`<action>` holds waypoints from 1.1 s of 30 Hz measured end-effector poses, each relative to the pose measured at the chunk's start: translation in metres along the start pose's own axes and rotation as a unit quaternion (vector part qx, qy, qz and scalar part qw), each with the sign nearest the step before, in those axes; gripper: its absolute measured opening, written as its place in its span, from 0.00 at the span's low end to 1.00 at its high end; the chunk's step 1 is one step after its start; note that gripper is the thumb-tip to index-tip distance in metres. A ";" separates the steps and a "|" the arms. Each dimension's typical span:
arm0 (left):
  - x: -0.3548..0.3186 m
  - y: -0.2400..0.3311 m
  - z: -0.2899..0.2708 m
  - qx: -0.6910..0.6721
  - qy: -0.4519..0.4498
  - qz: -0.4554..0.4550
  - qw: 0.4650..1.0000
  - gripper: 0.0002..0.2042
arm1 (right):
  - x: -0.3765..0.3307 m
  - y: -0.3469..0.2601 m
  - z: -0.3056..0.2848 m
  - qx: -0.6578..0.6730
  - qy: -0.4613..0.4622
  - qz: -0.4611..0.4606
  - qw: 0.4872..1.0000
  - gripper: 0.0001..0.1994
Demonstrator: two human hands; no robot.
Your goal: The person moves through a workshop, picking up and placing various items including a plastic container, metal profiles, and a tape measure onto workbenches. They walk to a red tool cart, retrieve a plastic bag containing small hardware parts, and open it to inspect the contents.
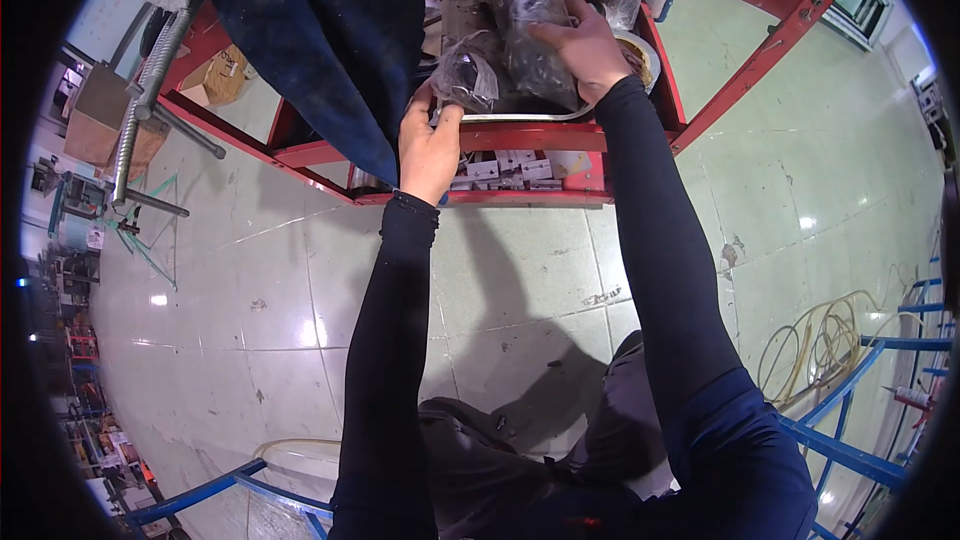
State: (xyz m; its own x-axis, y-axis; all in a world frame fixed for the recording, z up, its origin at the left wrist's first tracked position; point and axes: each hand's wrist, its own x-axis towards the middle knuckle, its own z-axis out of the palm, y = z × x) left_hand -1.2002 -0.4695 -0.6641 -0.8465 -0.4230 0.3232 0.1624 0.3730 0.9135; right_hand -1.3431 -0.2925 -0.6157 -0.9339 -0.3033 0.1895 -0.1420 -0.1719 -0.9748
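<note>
My left hand (430,147) is closed on a small clear plastic bag (466,80) with dark parts inside, held over the near left corner of a metal tray (592,112). Farther right, my right hand (590,48) grips a larger clear plastic bag (540,60), its thumb and fingers on the bag's upper right side. Dark contents show through the plastic, but I cannot make out their kind. The tray sits in the upper level of a red metal cart (530,137). More plastic lies deeper in the tray, partly hidden by the bags.
A dark blue cloth (325,50) hangs over the cart's left side. Small boxes (508,168) fill its lower shelf. A round container (637,58) stands right of the tray. Threaded metal rods (150,100) jut out at left. Blue metal frames (845,450) and a coiled hose (825,340) are behind right.
</note>
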 end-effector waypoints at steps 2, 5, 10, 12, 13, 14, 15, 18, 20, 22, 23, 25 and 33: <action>0.000 0.001 0.000 -0.005 0.007 0.007 1.000 0.18 | 0.000 -0.008 0.001 -0.019 0.030 -0.019 0.999 0.26; -0.001 0.001 -0.001 -0.010 0.006 0.005 1.000 0.18 | 0.002 -0.015 -0.001 0.044 0.062 -0.035 0.996 0.18; -0.002 0.006 0.001 -0.019 0.002 0.003 1.000 0.19 | 0.004 -0.005 0.001 0.097 0.097 -0.056 0.989 0.12; -0.002 0.006 0.000 -0.010 0.002 0.003 1.000 0.19 | 0.004 -0.003 -0.001 0.102 0.099 -0.054 0.988 0.10; -0.002 0.006 0.000 -0.006 0.001 0.003 1.000 0.19 | 0.003 -0.003 -0.003 0.103 0.100 -0.053 0.988 0.10; -0.002 0.006 -0.001 -0.010 -0.001 0.001 1.000 0.20 | 0.005 -0.002 -0.003 0.124 0.112 -0.055 0.984 0.09; -0.002 0.005 -0.001 -0.015 -0.003 -0.001 1.000 0.20 | 0.007 -0.003 -0.004 0.144 0.123 -0.057 0.980 0.09; -0.001 0.004 0.000 -0.019 -0.008 0.008 1.000 0.20 | 0.010 -0.007 -0.009 0.173 0.151 -0.095 0.969 0.09; -0.001 0.005 0.000 -0.017 -0.009 0.016 1.000 0.20 | 0.011 -0.011 -0.014 0.191 0.165 -0.116 0.961 0.10; 0.000 0.006 0.000 -0.015 -0.009 0.016 1.000 0.20 | 0.012 -0.015 -0.021 0.214 0.181 -0.122 0.952 0.12; 0.000 0.007 0.001 -0.022 -0.007 0.016 1.000 0.20 | 0.013 -0.018 -0.025 0.219 0.165 -0.117 0.954 0.13; -0.001 0.008 -0.001 -0.032 -0.001 0.013 0.999 0.20 | 0.008 -0.027 -0.024 0.292 0.127 -0.082 0.944 0.13; -0.006 0.040 0.011 -0.084 0.124 0.112 0.982 0.18 | -0.006 -0.041 -0.023 0.274 0.003 0.016 0.962 0.10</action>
State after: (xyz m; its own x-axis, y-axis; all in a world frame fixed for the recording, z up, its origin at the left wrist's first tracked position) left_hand -1.1937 -0.4429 -0.6319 -0.6341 -0.5421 0.5514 0.4291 0.3466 0.8341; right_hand -1.3396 -0.2621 -0.5796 -0.9367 -0.3124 0.1582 0.0802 -0.6310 -0.7716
